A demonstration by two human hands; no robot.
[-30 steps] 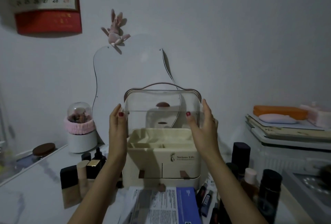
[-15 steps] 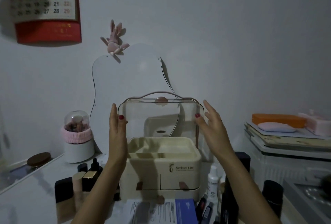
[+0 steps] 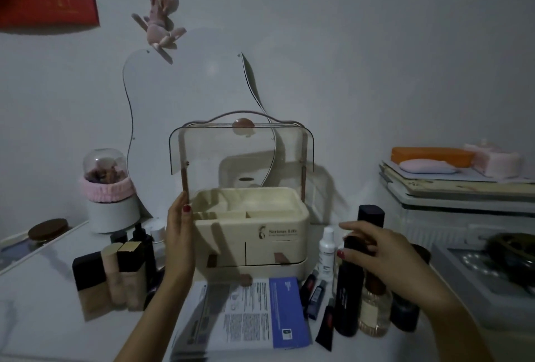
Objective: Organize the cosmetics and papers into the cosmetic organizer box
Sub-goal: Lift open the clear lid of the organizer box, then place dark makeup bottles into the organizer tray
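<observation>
Papers lie at the counter's near edge. The right hand, fingers curled, grips a black bottle at its top. The left hand, fingers straight, touches the left side of the cosmetic organizer box, which stands mid-counter with its clear lid raised.

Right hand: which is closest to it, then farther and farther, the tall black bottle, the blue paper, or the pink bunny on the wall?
From the right hand:
1. Tall black bottle, right under its fingers.
2. Blue paper, lying lower left, in front of the organizer box.
3. Pink bunny, high on the wall, far upper left.
</observation>
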